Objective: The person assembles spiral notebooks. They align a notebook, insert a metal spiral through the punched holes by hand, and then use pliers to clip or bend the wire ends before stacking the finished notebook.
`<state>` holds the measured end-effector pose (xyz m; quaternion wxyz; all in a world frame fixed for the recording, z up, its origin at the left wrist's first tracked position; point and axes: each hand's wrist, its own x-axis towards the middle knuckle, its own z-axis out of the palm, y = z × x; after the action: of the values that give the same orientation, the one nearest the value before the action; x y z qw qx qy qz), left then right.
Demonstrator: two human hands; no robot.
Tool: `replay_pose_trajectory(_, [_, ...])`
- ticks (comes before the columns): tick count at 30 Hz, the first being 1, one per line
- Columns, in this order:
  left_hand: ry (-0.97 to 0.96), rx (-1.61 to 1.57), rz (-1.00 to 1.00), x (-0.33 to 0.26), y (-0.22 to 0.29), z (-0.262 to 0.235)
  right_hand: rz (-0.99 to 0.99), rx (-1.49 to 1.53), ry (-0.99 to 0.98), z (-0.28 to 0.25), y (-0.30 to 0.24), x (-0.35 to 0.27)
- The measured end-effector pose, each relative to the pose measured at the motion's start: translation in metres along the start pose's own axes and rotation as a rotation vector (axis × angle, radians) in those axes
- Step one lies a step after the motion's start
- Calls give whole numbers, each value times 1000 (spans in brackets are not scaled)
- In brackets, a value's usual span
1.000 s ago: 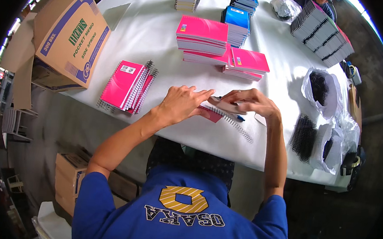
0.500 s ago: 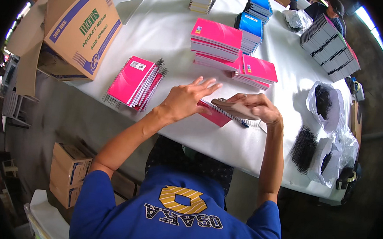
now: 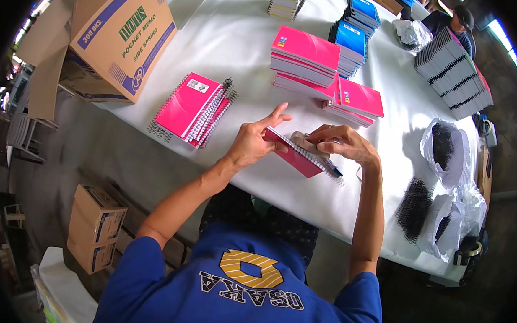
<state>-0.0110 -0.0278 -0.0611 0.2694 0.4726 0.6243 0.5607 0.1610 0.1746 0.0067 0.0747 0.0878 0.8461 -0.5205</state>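
A small pink spiral notebook (image 3: 297,158) is tilted above the white table, its coil edge facing up and to the right. My left hand (image 3: 255,139) grips its upper left end, thumb over the pink cover and index finger raised. My right hand (image 3: 343,144) is closed on a beige, flat thing (image 3: 303,142) pressed along the coil; its kind is partly hidden by the fingers. A dark blue tip (image 3: 336,171) sticks out below that hand, beside the loose coil end. To the left lies a pile of pink spiral notebooks (image 3: 188,107).
Stacks of pink notebooks (image 3: 305,49) and blue notebooks (image 3: 352,38) stand beyond my hands. On the right are black coils (image 3: 414,209), white plastic bags of coils (image 3: 448,155) and a tall notebook stack (image 3: 453,73). An open carton (image 3: 121,40) stands left. Another person (image 3: 456,22) sits at the far right.
My right hand has brought the beige thing down onto the notebook's coil. My left hand's spread fingers have drawn in round the notebook, which is lifted and tilted more. The whole view has shifted slightly.
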Motion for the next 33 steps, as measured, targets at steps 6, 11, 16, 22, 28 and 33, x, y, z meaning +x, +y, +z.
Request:
replay_pose_trajectory(6, [-28,-51,-14,-1,-6,2,-210,207,16,5,1,4])
replay_pose_trajectory(11, [-30,-127,-86,-2,1,-1,-151,73,-22,4,-20,6])
replay_pose_trajectory(16, [-66,-180,-19,-1,-2,-3,-97,106,61,7,-15,0])
replay_pose_trajectory(22, [-328,-377,-102,8,-7,-17,189,-181,411,-21,7,-86])
replay_pose_trajectory(28, [143,283,396,5,20,-23,58,-856,927,49,30,-66])
replay_pose_trajectory(33, [103,975,385,-10,-2,3,24,-1020,883,98,43,-23])
